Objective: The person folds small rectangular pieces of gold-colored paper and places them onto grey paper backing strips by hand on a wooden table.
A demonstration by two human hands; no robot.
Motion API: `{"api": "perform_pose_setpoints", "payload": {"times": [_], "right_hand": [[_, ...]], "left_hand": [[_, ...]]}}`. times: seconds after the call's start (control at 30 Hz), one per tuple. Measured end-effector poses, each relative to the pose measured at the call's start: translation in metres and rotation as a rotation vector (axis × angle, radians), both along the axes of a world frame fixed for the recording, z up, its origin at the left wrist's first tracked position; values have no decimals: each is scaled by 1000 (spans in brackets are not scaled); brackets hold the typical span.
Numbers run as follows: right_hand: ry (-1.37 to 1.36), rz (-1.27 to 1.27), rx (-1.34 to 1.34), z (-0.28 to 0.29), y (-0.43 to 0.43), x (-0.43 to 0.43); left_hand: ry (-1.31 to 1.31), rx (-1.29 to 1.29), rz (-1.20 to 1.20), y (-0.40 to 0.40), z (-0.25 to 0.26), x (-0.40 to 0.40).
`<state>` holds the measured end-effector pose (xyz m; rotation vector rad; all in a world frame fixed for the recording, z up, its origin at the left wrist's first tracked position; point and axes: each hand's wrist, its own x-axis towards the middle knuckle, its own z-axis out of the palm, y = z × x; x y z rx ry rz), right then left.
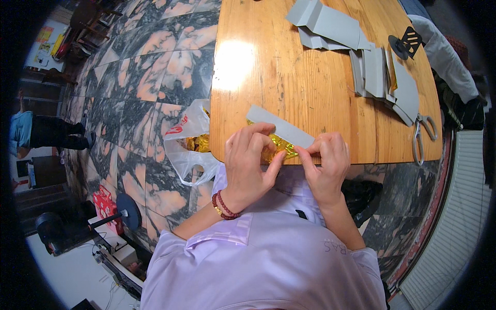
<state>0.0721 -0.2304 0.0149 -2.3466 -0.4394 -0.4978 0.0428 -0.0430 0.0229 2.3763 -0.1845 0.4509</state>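
My left hand (252, 159) and my right hand (327, 166) meet at the near edge of the wooden table. Between them is a piece of shiny gold foil (282, 146), pinched by the thumb and fingers of each hand. A grey-white card strip (279, 124) lies slantwise along the foil's far side, its right end by my right fingertips. Whether the foil is joined to the strip cannot be told. The foil's lower part is partly hidden by my left hand.
Folded grey card pieces (333, 29) and a card stack (372, 75) lie on the wooden table (271, 77). Scissors (418, 139) rest at its right corner, near a black holder (410, 42). A plastic bag (178, 155) with gold foil hangs left. A person (42, 130) stands far left.
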Motion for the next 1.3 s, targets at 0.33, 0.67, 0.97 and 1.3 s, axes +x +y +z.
{"api": "perform_pose_setpoints", "payload": {"times": [0.33,0.67,0.97,1.3], "right_hand": [[-302,202,-123,-11,-6,-30],[-208,99,-439,-18,18,-51],[-280,75,-419,-26,20,-44],[-247,178,-277,-28,9,-35]], "left_hand": [[2,-2,-26,3,-3,-1],[26,-28,-162,19,-2,-5],[-135,-132,-149,56,-5,-9],[-25,297,-343,71,-1,0]]}}
